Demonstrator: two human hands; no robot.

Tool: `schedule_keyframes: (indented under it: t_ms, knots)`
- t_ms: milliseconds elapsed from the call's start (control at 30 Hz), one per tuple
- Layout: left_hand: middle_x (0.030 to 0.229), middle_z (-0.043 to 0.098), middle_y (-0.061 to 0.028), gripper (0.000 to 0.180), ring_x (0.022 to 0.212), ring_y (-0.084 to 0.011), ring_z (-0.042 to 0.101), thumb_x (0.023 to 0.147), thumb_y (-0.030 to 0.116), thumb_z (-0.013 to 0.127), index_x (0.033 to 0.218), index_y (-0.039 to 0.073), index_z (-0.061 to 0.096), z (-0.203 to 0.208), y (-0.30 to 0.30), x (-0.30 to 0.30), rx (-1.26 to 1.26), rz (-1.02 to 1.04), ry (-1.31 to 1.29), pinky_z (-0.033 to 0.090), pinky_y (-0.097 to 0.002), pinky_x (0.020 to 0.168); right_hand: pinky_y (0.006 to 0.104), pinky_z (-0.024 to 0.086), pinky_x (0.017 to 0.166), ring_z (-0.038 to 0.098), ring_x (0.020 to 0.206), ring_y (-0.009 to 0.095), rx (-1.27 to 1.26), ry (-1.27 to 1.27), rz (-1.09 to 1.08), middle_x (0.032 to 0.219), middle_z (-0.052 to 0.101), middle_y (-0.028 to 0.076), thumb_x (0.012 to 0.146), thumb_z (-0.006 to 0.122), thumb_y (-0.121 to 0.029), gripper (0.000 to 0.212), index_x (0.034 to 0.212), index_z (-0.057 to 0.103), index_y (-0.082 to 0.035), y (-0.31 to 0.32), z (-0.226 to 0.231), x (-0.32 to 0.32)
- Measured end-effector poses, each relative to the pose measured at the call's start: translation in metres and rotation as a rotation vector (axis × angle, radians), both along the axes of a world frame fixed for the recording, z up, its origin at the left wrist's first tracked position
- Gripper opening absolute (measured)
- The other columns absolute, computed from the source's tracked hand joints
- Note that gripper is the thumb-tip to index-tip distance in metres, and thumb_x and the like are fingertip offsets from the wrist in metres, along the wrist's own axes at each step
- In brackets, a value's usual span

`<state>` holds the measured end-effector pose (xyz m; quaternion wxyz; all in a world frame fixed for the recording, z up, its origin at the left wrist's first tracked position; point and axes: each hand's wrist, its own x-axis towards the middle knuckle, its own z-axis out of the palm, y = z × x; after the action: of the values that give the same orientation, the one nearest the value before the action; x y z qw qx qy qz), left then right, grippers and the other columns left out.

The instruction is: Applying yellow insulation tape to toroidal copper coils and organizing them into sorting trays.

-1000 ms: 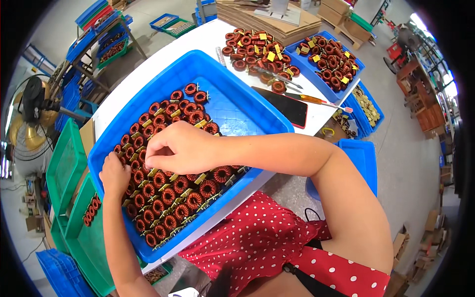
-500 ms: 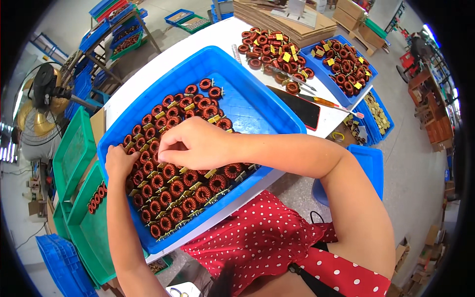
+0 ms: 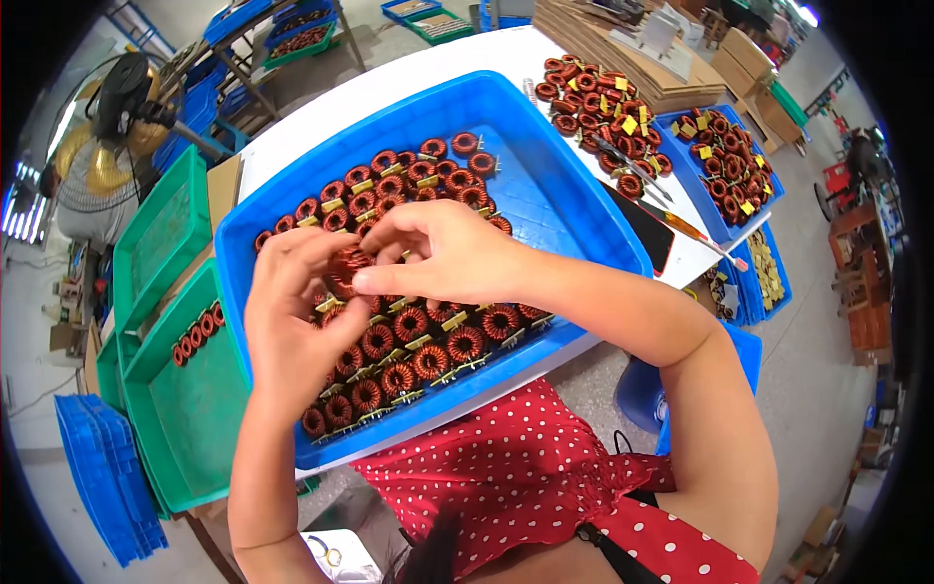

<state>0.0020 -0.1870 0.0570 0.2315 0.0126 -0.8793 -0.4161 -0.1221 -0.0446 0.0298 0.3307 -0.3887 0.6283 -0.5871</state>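
Note:
A blue plastic tray (image 3: 545, 209) on the white table holds rows of copper-wound toroidal coils (image 3: 465, 343), many with small yellowish tabs and pins beside them. Above the coils, both hands meet around one toroidal coil (image 3: 346, 269). My left hand (image 3: 292, 310) curls its fingers and thumb about its left side. From the right, my right hand (image 3: 452, 255) has its thumb against the coil and its fingers bent over it. Part of this coil, and the coils beneath the hands, are hidden.
A heap of loose coils (image 3: 593, 97) lies at the back right, beside a blue bin of coils (image 3: 725, 165). Tweezers (image 3: 632, 165), a screwdriver (image 3: 681, 227) and a dark phone (image 3: 650, 234) lie nearer. Green trays (image 3: 185, 428) stand at left, near a fan (image 3: 122, 107).
My left hand has risen from the tray's left side and come over to the right hand, and a coil now shows between them. The view has shifted, with the table appearing farther right.

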Motion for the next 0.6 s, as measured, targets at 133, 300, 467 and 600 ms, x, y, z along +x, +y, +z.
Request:
schedule_keyframes:
  t_ms: [133, 300, 467, 600]
  knots:
    - [0.106, 0.054, -0.0107, 0.044, 0.099, -0.0242, 0.055, 0.064, -0.004, 0.067, 0.107, 0.006, 0.062, 0.002, 0.000, 0.006, -0.238, -0.020, 0.032, 0.048, -0.0317, 0.080, 0.0227, 0.048, 0.053, 0.058, 0.062, 0.009, 0.038, -0.227, 0.147, 0.078, 0.063, 0.006, 0.081, 0.070, -0.024, 0.034, 0.099, 0.061, 0.004, 0.004, 0.005, 0.001]
    - [0.107, 0.054, -0.0107, 0.048, 0.100, -0.0264, 0.055, 0.064, -0.006, 0.065, 0.111, 0.005, 0.061, 0.001, 0.000, 0.012, -0.261, -0.064, 0.079, 0.047, -0.0344, 0.083, 0.0219, 0.048, 0.054, 0.057, 0.071, 0.008, 0.046, -0.366, 0.127, 0.085, 0.061, 0.004, 0.083, 0.068, -0.020, 0.033, 0.105, 0.058, 0.002, 0.006, 0.013, 0.009]
    - [0.112, 0.053, -0.0118, 0.055, 0.106, -0.0188, 0.053, 0.072, -0.006, 0.068, 0.123, 0.005, 0.051, -0.003, 0.017, 0.012, 0.400, 0.019, 0.102, 0.049, -0.0311, 0.087, 0.0237, 0.050, 0.059, 0.058, 0.070, 0.009, -0.013, -0.282, 0.112, 0.084, 0.061, 0.004, 0.086, 0.063, -0.015, 0.025, 0.105, 0.058, 0.001, 0.008, 0.016, 0.005]
    - [0.098, 0.064, -0.0073, 0.030, 0.093, -0.0146, 0.060, 0.076, 0.002, 0.072, 0.104, 0.001, 0.059, -0.003, 0.013, 0.017, 1.243, 0.012, -0.149, 0.049, -0.0289, 0.084, 0.0232, 0.050, 0.068, 0.060, 0.074, 0.011, -0.193, -0.432, 0.143, 0.086, 0.064, 0.007, 0.085, 0.064, -0.010, 0.021, 0.102, 0.060, 0.002, 0.008, 0.015, 0.008]
